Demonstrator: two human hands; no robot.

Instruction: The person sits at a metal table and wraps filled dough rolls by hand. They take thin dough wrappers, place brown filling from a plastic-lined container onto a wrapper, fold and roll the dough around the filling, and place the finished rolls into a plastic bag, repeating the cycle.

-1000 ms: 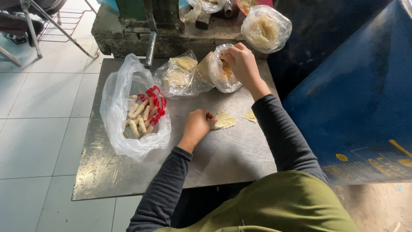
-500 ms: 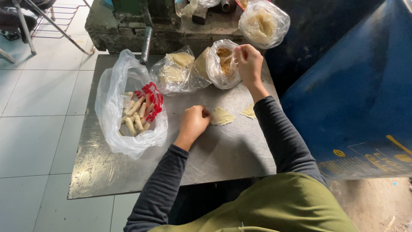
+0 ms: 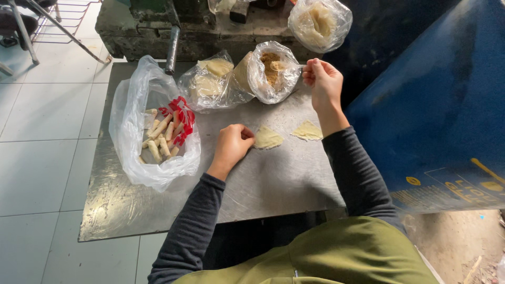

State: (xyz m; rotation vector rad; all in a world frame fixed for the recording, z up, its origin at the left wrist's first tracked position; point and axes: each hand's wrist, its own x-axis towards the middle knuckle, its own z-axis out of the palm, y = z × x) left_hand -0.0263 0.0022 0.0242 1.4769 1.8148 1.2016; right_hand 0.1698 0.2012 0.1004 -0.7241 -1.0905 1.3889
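The left hand (image 3: 231,147) rested on the scuffed grey sheet-metal tabletop (image 3: 273,181), its fingers curled together and pressing on the left edge of a thin pale-yellow dough wrapper (image 3: 268,138) that lay flat just at its 3 o'clock. A second pale-yellow wrapper (image 3: 307,131) lay flat on the metal a little further toward 3 o'clock, apart from the first and touched by neither hand.

The right hand (image 3: 324,84) was raised at 1 o'clock from the left hand, thumb and fingertips pinched on the thin handle of a small spoon (image 3: 286,66) (the handle was mostly hidden in the grip). The spoon's bowl reached into the mouth of a clear plastic bag of brown crumbly filling (image 3: 269,71), which leaned open on the table at 12 o'clock from the first wrapper.

Just at 9 o'clock from that bag sat a clear plastic bag of stacked pale wrappers (image 3: 210,81), touching it. Further toward 9 o'clock a large clear plastic bag with red markings (image 3: 158,134) lay slumped open, holding many small pale rolled sticks. At 12 o'clock, beyond the table's far edge, another clear plastic bag with pale contents (image 3: 319,22) rested on a dark-green worn machine base (image 3: 131,26). A blue painted metal panel (image 3: 436,115) stood along the 3 o'clock side.
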